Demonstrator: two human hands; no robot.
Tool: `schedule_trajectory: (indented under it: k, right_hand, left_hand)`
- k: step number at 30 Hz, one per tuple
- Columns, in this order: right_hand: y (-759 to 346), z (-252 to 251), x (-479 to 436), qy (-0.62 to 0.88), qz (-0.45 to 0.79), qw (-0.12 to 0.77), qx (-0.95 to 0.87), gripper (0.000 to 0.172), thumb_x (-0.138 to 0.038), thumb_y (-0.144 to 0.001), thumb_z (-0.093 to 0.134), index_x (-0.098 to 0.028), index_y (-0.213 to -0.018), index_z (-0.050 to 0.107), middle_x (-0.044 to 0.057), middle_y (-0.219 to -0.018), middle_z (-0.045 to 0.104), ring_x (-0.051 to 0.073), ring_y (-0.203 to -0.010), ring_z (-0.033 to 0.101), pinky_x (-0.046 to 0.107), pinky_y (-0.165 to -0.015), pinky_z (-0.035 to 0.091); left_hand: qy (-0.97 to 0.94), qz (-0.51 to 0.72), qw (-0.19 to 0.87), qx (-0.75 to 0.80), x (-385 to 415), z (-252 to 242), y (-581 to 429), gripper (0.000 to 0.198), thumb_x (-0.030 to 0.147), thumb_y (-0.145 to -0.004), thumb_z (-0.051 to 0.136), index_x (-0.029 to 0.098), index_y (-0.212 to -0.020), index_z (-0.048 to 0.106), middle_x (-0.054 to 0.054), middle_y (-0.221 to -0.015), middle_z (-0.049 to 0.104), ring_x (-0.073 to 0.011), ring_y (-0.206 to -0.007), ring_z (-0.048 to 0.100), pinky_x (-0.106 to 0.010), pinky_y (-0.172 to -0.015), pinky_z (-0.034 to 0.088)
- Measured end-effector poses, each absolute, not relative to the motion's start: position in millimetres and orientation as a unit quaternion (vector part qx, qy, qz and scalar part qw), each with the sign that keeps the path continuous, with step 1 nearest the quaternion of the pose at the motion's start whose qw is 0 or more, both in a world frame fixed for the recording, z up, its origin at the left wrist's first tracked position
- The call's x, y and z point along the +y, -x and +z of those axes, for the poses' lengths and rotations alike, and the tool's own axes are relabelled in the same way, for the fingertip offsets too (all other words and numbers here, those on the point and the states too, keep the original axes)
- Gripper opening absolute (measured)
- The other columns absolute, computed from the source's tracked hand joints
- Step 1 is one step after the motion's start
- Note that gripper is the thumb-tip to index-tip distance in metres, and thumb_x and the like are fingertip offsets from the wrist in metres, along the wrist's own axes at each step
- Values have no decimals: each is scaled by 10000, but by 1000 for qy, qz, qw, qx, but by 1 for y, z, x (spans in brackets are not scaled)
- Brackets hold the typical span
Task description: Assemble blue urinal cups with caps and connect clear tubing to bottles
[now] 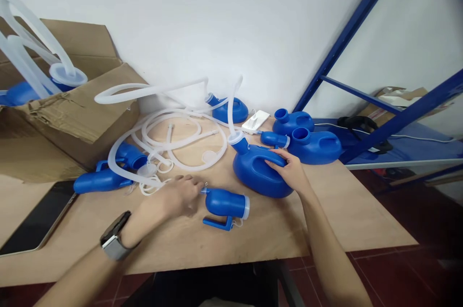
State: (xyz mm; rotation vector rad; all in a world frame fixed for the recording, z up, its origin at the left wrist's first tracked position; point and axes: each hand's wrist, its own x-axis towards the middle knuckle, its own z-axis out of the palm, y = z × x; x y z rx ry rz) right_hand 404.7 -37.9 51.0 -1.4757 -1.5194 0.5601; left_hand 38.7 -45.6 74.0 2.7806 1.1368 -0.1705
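Observation:
My right hand (291, 169) grips the handle of a large blue urinal bottle (258, 172), which stands on the table with a clear hose (231, 109) rising from its capped neck. Slightly blurred, my left hand (183, 194) is curled at the nozzle end of a small blue urinal cup (224, 203) lying on its side. That cup has a white lid (246, 207) at its right end and a blue handle toward me. A hose end (155, 181) runs up to my left hand, and whether the fingers hold it is hidden.
Coiled hoses (173, 145) spread behind my hands. More blue bottles (314, 145) stand at right, and another cup (104, 179) lies at left. An open cardboard box (108, 109), a phone (36, 220), a white device (255, 121) and a blue shelf frame (347, 22) surround them.

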Motion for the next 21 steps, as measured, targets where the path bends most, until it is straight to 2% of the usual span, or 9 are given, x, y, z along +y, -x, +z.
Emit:
schedule_trajectory:
  k: [2, 5, 9, 11, 14, 16, 19, 21]
  right_hand:
    - [-404, 51, -40, 601, 222, 445, -625, 418, -521, -831, 796, -233, -1133, 772, 104, -1249, 789, 361, -1192, 724, 556, -1108, 546]
    - [-403, 52, -47, 597, 223, 419, -646, 494, -533, -848, 789, -256, -1254, 733, 101, -1343, 753, 359, -1252, 699, 561, -1127, 532]
    - [-399, 61, -69, 569, 237, 403, -676, 739, -603, -880, 759, -305, -1524, 552, 109, -1556, 606, 357, -1378, 621, 565, -1157, 509]
    - [-392, 69, -85, 560, 221, 371, -707, 869, -668, -854, 766, -328, -1598, 471, 116, -1610, 542, 384, -1441, 554, 596, -1178, 479]
    - [-377, 79, -110, 564, 166, 280, -759, 1085, -800, -688, 835, -372, -1615, 468, 128, -1495, 603, 438, -1393, 552, 697, -1211, 385]
    - [-364, 81, -123, 575, 124, 219, -779, 1197, -864, -550, 865, -381, -1590, 521, 133, -1349, 642, 460, -1332, 569, 781, -1231, 264]
    - [-344, 78, -134, 580, 98, 170, -791, 1220, -909, -478, 853, -345, -1532, 610, 161, -1259, 633, 494, -1316, 556, 872, -1205, 100]
    - [-332, 74, -139, 575, 105, 159, -796, 1211, -931, -443, 844, -342, -1484, 660, 192, -1320, 613, 524, -1340, 526, 910, -1169, 21]
  left_hand:
    - [-924, -64, 34, 376, -54, 58, -39, 501, 55, -876, 649, 231, -1343, 685, -107, -1250, 771, -298, -1136, 737, -406, -979, 531]
    - [-919, -29, -42, 390, -59, 52, -32, 528, -52, -934, 450, 215, -1317, 696, -99, -1161, 785, -266, -1002, 757, -402, -909, 527]
    - [-921, 42, -172, 346, -70, 67, -38, 545, -46, -967, 446, 208, -1402, 654, -76, -977, 754, -251, -918, 711, -410, -867, 502]
    - [-917, 73, -238, 310, -77, 78, -48, 561, -27, -984, 465, 205, -1474, 609, -61, -910, 717, -246, -885, 671, -428, -875, 488]
    - [-913, 105, -294, 262, -85, 96, -67, 558, 5, -1002, 495, 189, -1523, 568, -53, -916, 689, -234, -892, 623, -433, -891, 476]
    - [-911, 123, -309, 243, -88, 104, -81, 511, 45, -1025, 505, 182, -1512, 579, -60, -960, 694, -234, -948, 611, -434, -917, 472]
    - [-915, 134, -308, 222, -87, 109, -101, 424, 118, -1064, 505, 184, -1467, 620, -68, -1017, 714, -230, -997, 595, -435, -971, 471]
    - [-921, 130, -298, 216, -84, 108, -113, 378, 133, -1073, 497, 177, -1411, 661, -69, -994, 722, -226, -969, 588, -433, -989, 473]
